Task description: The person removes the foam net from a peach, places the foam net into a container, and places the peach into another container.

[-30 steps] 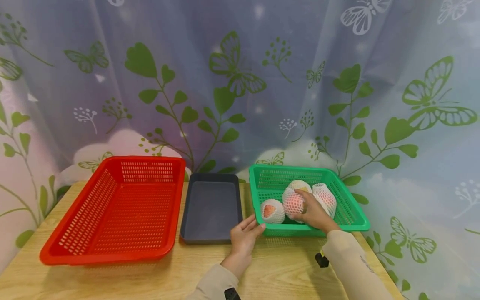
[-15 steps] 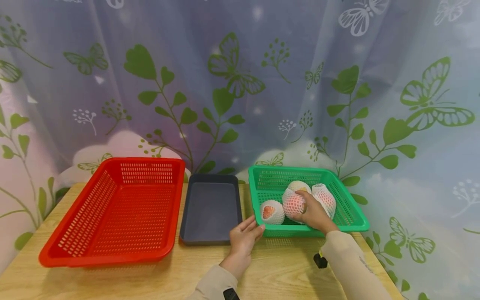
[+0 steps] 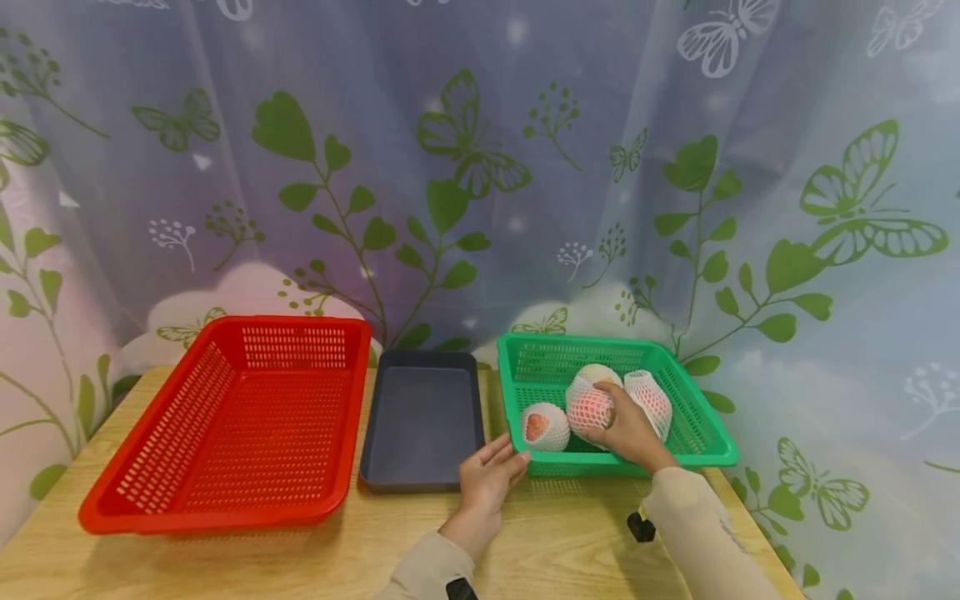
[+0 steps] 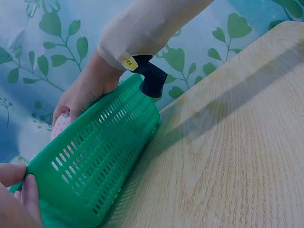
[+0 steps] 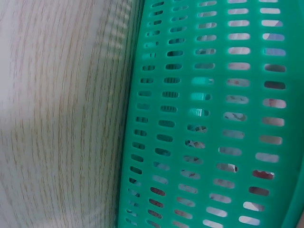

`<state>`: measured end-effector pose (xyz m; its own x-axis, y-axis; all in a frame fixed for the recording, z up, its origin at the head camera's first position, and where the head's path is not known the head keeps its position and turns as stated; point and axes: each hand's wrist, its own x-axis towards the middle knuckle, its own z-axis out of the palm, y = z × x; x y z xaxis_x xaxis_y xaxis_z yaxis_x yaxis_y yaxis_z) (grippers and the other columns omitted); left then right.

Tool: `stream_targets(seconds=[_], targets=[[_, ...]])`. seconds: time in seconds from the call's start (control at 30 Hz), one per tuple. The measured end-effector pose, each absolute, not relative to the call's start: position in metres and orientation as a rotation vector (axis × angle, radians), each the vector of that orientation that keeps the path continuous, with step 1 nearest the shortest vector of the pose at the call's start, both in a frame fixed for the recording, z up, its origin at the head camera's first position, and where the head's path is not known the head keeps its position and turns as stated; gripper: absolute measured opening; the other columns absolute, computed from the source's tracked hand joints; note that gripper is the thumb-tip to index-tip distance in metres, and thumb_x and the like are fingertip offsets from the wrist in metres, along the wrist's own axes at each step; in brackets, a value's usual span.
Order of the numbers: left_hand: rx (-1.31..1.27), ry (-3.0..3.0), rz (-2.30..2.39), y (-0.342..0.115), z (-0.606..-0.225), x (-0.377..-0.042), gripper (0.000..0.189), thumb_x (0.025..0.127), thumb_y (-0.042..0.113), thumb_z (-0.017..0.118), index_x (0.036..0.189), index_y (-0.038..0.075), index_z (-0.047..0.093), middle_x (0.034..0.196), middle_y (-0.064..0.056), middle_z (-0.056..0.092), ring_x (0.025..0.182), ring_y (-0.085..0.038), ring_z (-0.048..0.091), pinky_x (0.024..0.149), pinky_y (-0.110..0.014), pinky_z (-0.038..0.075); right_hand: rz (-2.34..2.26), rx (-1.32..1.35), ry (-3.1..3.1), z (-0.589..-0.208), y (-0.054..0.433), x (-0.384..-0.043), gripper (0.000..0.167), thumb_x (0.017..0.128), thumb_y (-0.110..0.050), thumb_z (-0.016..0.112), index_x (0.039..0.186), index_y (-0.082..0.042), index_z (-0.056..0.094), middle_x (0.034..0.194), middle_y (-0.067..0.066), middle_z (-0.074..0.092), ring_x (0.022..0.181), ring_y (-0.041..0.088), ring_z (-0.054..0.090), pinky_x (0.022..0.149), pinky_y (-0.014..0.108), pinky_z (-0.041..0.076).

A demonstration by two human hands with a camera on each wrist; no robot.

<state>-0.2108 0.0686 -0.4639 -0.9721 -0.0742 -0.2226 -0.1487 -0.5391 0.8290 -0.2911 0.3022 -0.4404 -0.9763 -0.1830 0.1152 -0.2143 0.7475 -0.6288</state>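
In the head view, my right hand reaches over the near rim of the green basket and grips a round pinkish fruit in a white foam net. Close behind it, a paler netted fruit shows in part. To its right lies another pink netted fruit, partly behind my hand. A smaller netted fruit, with a red patch bare, sits at the left end. My left hand pinches the basket's near left corner, the rim between thumb and fingers in the left wrist view. Only basket wall shows in the right wrist view.
Left of the green basket, a dark grey tray lies flat on the wooden table. A large red basket with nothing in it stands farther left. A patterned curtain hangs behind the table.
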Motion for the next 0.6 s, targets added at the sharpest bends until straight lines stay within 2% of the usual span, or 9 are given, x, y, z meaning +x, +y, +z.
stream_targets(seconds=[0.3, 0.37, 0.47, 0.6], targets=[[-0.391, 1.471, 2.694, 0.0691, -0.4637, -0.2102, 0.050, 0.078, -0.010, 0.071, 0.125, -0.014, 0.054, 0.116, -0.028, 0.063, 0.079, -0.013, 0.068, 0.072, -0.026, 0.058, 1.103, 0.280, -2.842, -0.4394, 0.3030, -0.2855, 0.078, 0.083, -0.015, 0.075, 0.147, -0.008, 0.030, 0.142, 0.024, 0.039, 0.096, 0.033, 0.056, 0.066, 0.037, 0.051], [-0.385, 1.480, 2.696, 0.0689, -0.4631, -0.2103, 0.049, 0.079, -0.012, 0.069, 0.125, -0.014, 0.054, 0.115, -0.028, 0.063, 0.078, -0.012, 0.067, 0.071, -0.025, 0.058, 1.131, 0.268, -2.832, -0.4386, 0.3037, -0.2850, 0.078, 0.084, -0.016, 0.074, 0.148, -0.009, 0.029, 0.144, 0.024, 0.037, 0.100, 0.037, 0.056, 0.069, 0.040, 0.052], [-0.361, 1.498, 2.699, 0.0680, -0.4622, -0.2109, 0.048, 0.079, -0.014, 0.068, 0.124, -0.015, 0.054, 0.113, -0.028, 0.064, 0.077, -0.010, 0.066, 0.070, -0.025, 0.058, 1.151, 0.267, -2.816, -0.4368, 0.3042, -0.2843, 0.079, 0.084, -0.017, 0.074, 0.148, -0.010, 0.028, 0.149, 0.023, 0.031, 0.116, 0.044, 0.049, 0.080, 0.049, 0.053], [-0.308, 1.549, 2.666, 0.0640, -0.4605, -0.2116, 0.047, 0.079, -0.012, 0.068, 0.123, -0.016, 0.054, 0.111, -0.029, 0.064, 0.078, -0.011, 0.066, 0.071, -0.025, 0.058, 1.166, 0.289, -2.789, -0.4329, 0.3026, -0.2827, 0.080, 0.084, -0.018, 0.075, 0.149, -0.011, 0.028, 0.151, 0.023, 0.027, 0.123, 0.048, 0.044, 0.088, 0.057, 0.049]])
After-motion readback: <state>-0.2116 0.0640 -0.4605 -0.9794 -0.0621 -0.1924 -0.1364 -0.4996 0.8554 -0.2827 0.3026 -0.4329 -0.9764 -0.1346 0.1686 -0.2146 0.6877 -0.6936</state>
